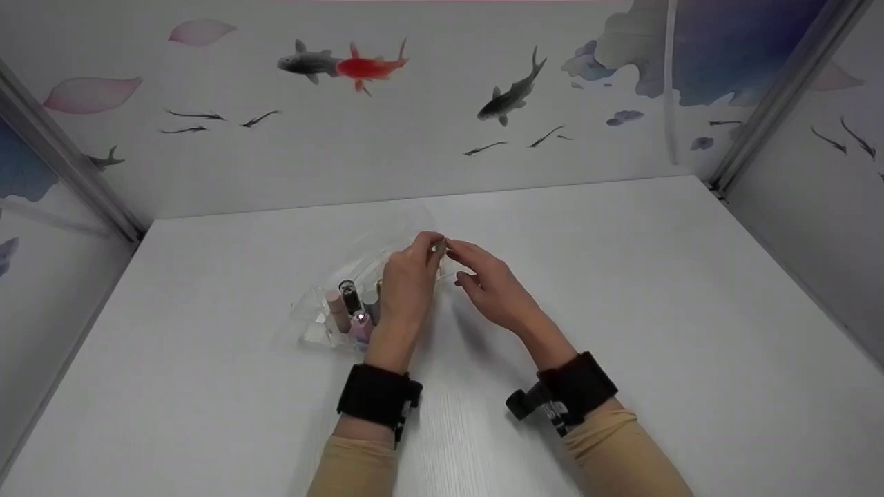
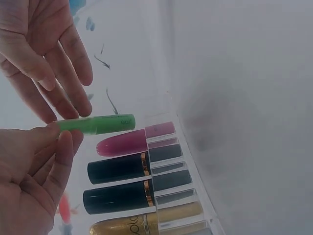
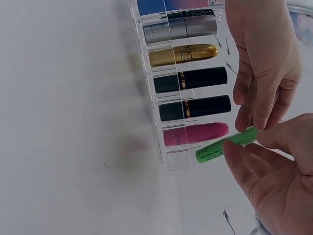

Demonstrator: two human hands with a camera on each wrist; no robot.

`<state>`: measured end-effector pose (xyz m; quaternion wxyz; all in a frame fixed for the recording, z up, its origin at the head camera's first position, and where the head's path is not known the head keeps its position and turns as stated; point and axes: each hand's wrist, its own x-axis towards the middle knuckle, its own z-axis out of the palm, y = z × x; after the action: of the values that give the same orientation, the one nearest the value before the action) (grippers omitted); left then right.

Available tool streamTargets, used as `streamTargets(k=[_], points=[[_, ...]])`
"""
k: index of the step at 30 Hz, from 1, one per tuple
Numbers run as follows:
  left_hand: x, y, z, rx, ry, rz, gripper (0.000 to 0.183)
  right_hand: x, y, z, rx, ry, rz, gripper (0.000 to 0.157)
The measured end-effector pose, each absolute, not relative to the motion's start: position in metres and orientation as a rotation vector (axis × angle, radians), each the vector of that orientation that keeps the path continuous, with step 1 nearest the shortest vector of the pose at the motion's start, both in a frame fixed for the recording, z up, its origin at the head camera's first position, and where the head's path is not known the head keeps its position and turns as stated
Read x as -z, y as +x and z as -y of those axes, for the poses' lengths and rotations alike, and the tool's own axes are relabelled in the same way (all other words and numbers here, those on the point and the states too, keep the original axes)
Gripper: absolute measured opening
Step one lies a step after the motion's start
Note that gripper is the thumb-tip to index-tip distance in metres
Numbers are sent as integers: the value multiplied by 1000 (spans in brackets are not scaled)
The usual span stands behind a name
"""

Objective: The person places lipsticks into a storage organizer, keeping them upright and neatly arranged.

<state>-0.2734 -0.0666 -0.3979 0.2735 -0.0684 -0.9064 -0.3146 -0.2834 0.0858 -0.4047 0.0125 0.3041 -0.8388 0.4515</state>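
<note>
My left hand pinches one end of a slim green cosmetic tube between thumb and fingers. The tube's printed end sticks out free, beside the pink lipstick in the holder. From the other side my right hand reaches in, an index fingertip at the gripped end of the tube and the thumb held apart from it. Below the hands stands a clear lipstick holder. A gold lipstick and two black lipsticks with copper bands sit in its row beside the pink one.
Further left in the holder are a silver tube, a tan tube and a pink bottle. The holder rests on a white table with printed panels behind and at both sides.
</note>
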Motion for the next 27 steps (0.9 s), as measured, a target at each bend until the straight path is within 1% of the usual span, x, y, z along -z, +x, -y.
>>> streamTargets(k=[7,20,27], points=[[400,-273,66,823,-155,2478,16,407,-284,-85,-1381,933,2670,52],[405,-276,66,847,-176,2505,23,410,-286,-88,-1557,923,2681,55],[407,-276,64,802,-223,2522,20,413,-287,-87,-1565,977,2648,56]])
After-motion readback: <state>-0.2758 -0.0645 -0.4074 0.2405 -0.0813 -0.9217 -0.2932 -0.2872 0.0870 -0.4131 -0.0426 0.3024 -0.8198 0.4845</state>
